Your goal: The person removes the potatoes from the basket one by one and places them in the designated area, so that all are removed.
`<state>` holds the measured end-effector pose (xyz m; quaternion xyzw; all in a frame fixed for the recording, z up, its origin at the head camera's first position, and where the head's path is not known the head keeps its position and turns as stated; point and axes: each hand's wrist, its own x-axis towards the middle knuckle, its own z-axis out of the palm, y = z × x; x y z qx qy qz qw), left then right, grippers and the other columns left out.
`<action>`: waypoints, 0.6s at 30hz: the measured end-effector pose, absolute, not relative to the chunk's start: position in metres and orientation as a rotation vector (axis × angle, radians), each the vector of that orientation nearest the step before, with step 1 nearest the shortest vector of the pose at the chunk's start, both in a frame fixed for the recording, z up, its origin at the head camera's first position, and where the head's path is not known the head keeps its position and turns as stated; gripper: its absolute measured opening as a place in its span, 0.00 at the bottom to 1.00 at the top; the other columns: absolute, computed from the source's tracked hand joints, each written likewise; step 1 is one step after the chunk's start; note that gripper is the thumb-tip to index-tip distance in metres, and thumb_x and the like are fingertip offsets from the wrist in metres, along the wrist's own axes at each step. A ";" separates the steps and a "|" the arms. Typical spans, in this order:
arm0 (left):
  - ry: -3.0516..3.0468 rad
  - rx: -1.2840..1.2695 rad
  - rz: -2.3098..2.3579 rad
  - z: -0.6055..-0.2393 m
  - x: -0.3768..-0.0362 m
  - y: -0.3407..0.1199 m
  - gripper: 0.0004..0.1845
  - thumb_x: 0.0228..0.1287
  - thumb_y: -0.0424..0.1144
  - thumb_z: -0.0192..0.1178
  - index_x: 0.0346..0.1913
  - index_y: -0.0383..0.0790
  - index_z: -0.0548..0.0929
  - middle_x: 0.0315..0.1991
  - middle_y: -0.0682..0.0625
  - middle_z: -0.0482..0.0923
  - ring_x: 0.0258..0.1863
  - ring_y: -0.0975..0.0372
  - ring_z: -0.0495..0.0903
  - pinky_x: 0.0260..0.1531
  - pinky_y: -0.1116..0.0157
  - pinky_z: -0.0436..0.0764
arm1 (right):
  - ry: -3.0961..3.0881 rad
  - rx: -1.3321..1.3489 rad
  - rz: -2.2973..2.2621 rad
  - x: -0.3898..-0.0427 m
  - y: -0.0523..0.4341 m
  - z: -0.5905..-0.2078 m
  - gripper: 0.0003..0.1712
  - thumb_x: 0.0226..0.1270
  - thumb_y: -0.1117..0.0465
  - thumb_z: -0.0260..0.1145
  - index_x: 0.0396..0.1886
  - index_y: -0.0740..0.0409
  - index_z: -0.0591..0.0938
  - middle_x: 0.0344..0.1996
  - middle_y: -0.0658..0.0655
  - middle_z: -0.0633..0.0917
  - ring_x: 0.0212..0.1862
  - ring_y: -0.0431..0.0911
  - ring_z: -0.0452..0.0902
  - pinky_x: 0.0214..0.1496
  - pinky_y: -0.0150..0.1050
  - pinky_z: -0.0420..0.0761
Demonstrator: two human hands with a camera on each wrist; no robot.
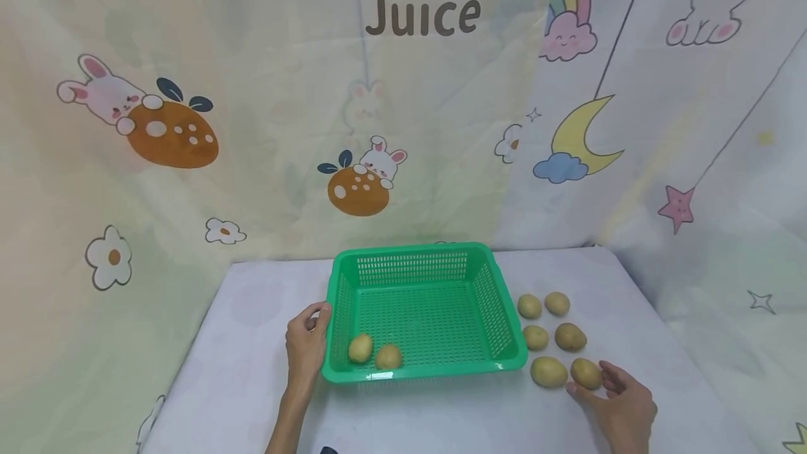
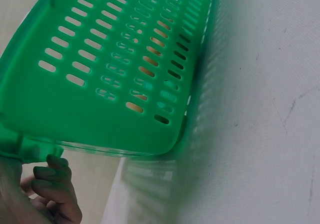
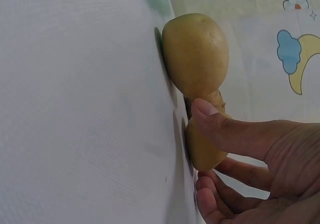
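Note:
A green plastic basket with slotted walls stands in the middle of the table, two potatoes lying in its front left corner. My left hand holds the basket's left rim; in the left wrist view its curled fingers are at the rim's lip. Right of the basket, several potatoes lie in two rough columns. At the front right one, a potato, my right hand has thumb and fingers on opposite sides. In the right wrist view the thumb overlaps this potato, beside a larger potato.
A white cloth covers the table. Behind it hangs a curtain printed with rabbits, flowers and a moon. A small dark object shows at the bottom edge of the head view.

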<state>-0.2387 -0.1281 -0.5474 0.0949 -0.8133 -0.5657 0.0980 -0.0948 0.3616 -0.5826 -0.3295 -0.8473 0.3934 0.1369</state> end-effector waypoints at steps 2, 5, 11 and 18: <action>-2.407 0.282 -1.669 -0.548 -0.239 -0.128 0.24 0.87 0.51 0.56 0.65 0.33 0.86 0.38 0.35 0.92 0.26 0.60 0.87 0.27 0.67 0.83 | -2.448 -0.953 1.116 -0.094 0.361 -0.581 0.47 0.50 0.61 0.90 0.69 0.69 0.80 0.62 0.77 0.85 0.59 0.70 0.84 0.35 0.12 0.64; -2.408 0.288 -1.665 -0.550 -0.240 -0.129 0.24 0.87 0.51 0.56 0.65 0.33 0.86 0.39 0.35 0.92 0.26 0.60 0.86 0.27 0.67 0.82 | -2.437 -0.953 1.082 -0.094 0.361 -0.577 0.46 0.50 0.61 0.89 0.69 0.69 0.80 0.63 0.77 0.85 0.59 0.70 0.84 0.36 0.15 0.67; -2.406 0.279 -1.673 -0.552 -0.239 -0.130 0.24 0.87 0.50 0.57 0.65 0.33 0.86 0.37 0.35 0.92 0.25 0.61 0.86 0.26 0.67 0.83 | -2.404 -0.968 1.044 -0.094 0.359 -0.563 0.46 0.51 0.62 0.89 0.70 0.68 0.80 0.63 0.76 0.84 0.61 0.71 0.84 0.42 0.22 0.76; -2.399 0.275 -1.639 -0.551 -0.240 -0.128 0.24 0.86 0.51 0.57 0.64 0.33 0.86 0.37 0.35 0.92 0.25 0.62 0.86 0.26 0.67 0.82 | -2.362 -0.987 1.145 -0.094 0.348 -0.537 0.45 0.58 0.62 0.87 0.74 0.64 0.79 0.68 0.73 0.83 0.63 0.61 0.85 0.41 0.10 0.69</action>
